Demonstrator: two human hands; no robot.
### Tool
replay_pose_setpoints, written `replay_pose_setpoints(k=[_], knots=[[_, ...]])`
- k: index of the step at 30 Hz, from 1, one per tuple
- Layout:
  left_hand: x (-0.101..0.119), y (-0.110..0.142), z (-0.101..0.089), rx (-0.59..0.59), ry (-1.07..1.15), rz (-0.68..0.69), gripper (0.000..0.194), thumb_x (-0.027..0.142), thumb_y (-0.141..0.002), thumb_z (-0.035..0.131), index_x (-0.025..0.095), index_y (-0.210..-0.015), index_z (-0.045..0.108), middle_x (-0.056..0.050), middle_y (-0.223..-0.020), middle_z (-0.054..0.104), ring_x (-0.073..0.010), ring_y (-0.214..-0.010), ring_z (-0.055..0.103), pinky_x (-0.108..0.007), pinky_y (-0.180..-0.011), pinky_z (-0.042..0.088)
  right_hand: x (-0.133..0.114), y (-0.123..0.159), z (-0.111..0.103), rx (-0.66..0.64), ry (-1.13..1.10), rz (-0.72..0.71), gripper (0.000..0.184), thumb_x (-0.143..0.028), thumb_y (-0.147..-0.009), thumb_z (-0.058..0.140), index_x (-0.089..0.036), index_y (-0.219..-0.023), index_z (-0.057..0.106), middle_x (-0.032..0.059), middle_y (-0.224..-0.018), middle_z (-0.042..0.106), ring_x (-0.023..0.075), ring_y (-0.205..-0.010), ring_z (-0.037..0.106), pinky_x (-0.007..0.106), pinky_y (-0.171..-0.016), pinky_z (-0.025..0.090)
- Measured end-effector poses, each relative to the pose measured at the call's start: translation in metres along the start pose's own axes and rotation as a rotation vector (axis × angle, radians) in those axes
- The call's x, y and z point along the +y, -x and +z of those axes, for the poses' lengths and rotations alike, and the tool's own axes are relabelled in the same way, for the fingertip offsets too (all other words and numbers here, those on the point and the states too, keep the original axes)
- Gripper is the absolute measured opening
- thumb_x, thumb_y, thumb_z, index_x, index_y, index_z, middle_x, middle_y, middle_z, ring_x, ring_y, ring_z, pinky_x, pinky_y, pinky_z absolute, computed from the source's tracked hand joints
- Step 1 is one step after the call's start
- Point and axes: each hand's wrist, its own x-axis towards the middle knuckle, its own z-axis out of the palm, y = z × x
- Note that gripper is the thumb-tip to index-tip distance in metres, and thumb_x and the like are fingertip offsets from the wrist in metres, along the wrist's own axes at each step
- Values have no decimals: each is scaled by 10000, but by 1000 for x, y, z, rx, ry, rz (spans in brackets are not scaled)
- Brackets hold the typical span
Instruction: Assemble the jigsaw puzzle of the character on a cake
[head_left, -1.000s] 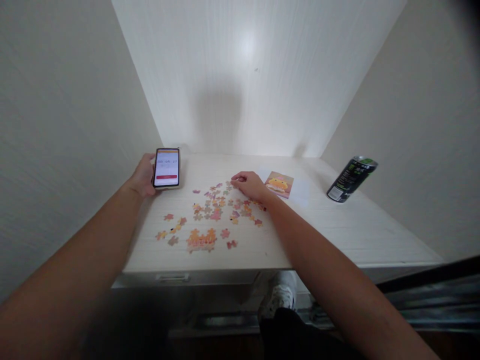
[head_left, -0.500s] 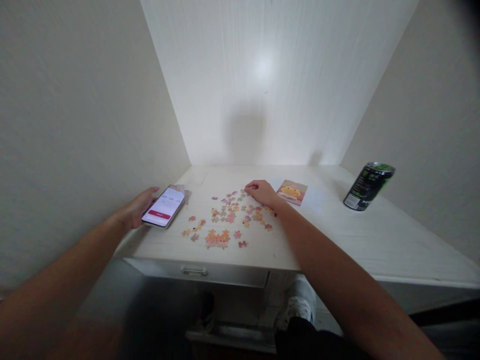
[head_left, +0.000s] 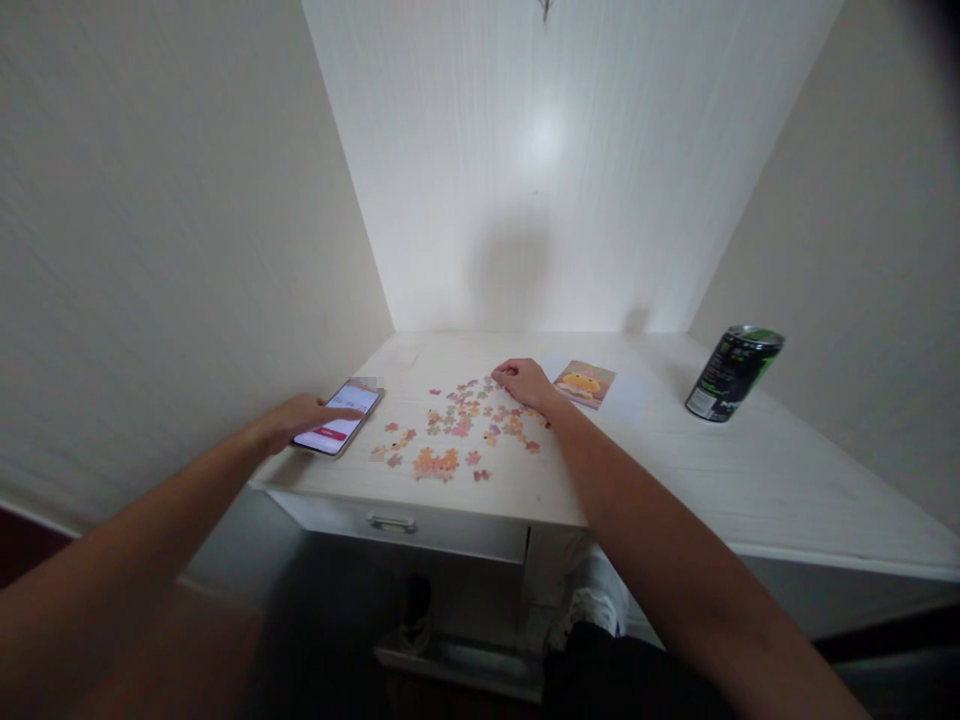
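Note:
A phone with a lit screen lies near the left edge of a pale desk. My left hand rests on it, the thumb laid across the screen. Several loose jigsaw pieces are scattered in the middle of the desk, with a small joined orange cluster nearer the front edge. My right hand sits at the far side of the pieces, fingers curled down onto them; whether it pinches a piece is hidden.
A small picture card lies just right of my right hand. A black and green can stands at the right by the wall. A drawer with a handle is under the desk front. Walls close in on three sides.
My left hand has lowered the phone from upright to flat on the desk. My right hand stayed on the pieces. The view has pulled back and shifted.

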Motion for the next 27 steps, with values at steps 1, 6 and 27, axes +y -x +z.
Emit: replay_pose_setpoints(k=[1, 6, 27], knots=[[-2, -1, 0, 28, -92, 19, 503, 457, -410, 912, 150, -700, 637, -109, -696, 655, -277, -649, 605, -291, -514, 385, 0, 0, 0, 2, 1, -1, 222, -291, -862, 647, -127, -957, 763, 61, -826, 724, 141, -736, 622, 250, -740, 462], [-4, -7, -2, 173, -458, 125, 589, 600, -340, 878, 195, -624, 558, -130, -701, 606, -376, -762, 593, -342, -621, 380, 4, -2, 1, 26, 0, 14, 289, -326, -851, 664, -140, -1061, 737, 56, -869, 715, 140, -757, 621, 255, -760, 467], [-117, 150, 184, -412, -562, 1151, 169, 371, -803, 679, 246, -761, 573, -56, -690, 634, -229, -569, 587, -371, -469, 396, -12, 1, 10, 352, 9, -61, 224, -324, -864, 593, -152, -782, 711, 30, -695, 656, 153, -660, 567, 276, -663, 408]])
